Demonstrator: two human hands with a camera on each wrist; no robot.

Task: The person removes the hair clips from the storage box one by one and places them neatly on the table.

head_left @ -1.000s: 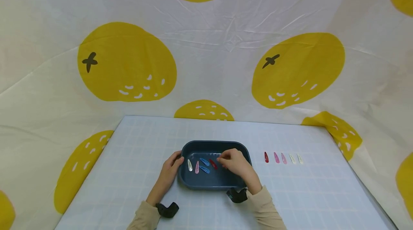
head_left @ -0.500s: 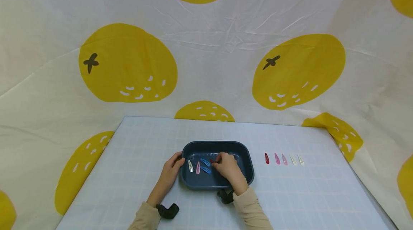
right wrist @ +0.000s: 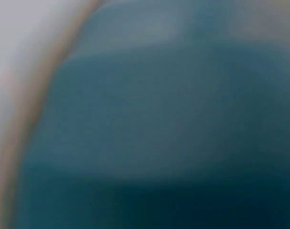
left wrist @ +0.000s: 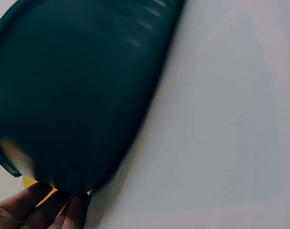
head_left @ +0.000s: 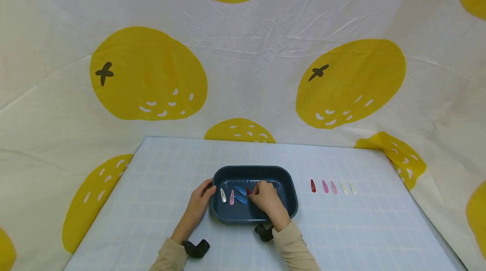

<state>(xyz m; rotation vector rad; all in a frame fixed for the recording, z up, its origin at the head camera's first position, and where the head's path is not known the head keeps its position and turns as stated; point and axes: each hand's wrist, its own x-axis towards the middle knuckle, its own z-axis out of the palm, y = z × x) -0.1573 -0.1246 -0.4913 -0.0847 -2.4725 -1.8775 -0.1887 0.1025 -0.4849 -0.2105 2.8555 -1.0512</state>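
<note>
Currently, my right fingers [head_left: 260, 190] pinch a red clip [head_left: 248, 191] at their tips, inside the tray [head_left: 250, 221] my left fingers [head_left: 205, 185] grip, and a sideways twitch could scatter the blue clips [head_left: 241, 200] left of that pinch.

Smooth, glossy plastic tray [head_left: 247, 172]; matt cloth sleeves [head_left: 294, 245]
</note>
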